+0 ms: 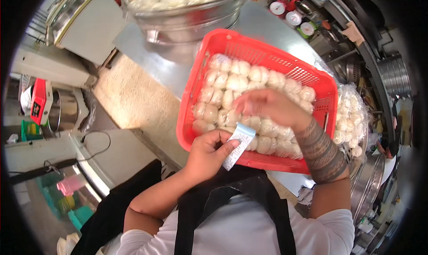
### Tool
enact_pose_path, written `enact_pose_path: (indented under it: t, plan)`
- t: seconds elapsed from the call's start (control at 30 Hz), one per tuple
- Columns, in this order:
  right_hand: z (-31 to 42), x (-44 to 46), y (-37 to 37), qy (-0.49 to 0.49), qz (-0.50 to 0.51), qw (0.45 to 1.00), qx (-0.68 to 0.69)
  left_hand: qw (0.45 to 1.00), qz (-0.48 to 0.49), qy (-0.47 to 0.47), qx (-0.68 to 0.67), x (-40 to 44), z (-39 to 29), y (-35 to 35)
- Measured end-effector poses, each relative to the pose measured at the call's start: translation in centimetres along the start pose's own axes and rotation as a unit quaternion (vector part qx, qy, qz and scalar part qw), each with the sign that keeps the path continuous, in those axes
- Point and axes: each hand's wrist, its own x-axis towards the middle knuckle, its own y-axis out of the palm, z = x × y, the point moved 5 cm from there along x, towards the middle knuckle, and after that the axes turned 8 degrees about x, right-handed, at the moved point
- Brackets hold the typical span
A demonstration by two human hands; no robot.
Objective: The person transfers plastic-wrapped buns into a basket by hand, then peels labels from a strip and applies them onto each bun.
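Observation:
My left hand is closed at the near edge of a red plastic basket, pinching a printed paper slip between thumb and fingers. The slip is white with small dark print and a pale blue end; its words are too small to read. In the basket lie rows of round white buns in clear plastic wrap. Over the buns hovers my right hand, its fingers pointing left and blurred by motion. Whether it touches a bun or holds anything, I cannot make out.
The basket stands on a metal table. Behind it is a large round metal pan heaped with white buns. A clear bag of small white buns lies to the right. Scales line the back, and a red scale stands left.

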Motion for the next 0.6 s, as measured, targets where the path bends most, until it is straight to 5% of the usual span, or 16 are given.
enact_pose_path:
  t: [0.1,0.17,0.37,0.53,0.6]
  plan:
    - [0.4,-3.9,3.2,0.011,0.080,0.997,0.018,0.998,0.010,0.030,0.056,0.1,0.1,1.1]
    - [-0.6,-6.0,2.5,0.052,0.005,0.998,0.035,0.998,0.022,0.048,0.041,-0.1,-0.4,2.0]
    - [0.7,-9.4,1.3,-0.039,-0.061,0.997,-0.002,0.995,0.051,0.040,-0.078,-1.0,-0.5,4.8]
    - [0.8,-11.6,-0.6,-0.110,-0.168,0.979,-0.024,0.992,0.039,0.046,0.106,-1.7,-2.1,4.7]
    - [2.4,-13.3,-1.1,-0.167,-0.253,0.953,-0.008,0.997,0.028,0.056,0.046,-1.9,-2.3,5.0]
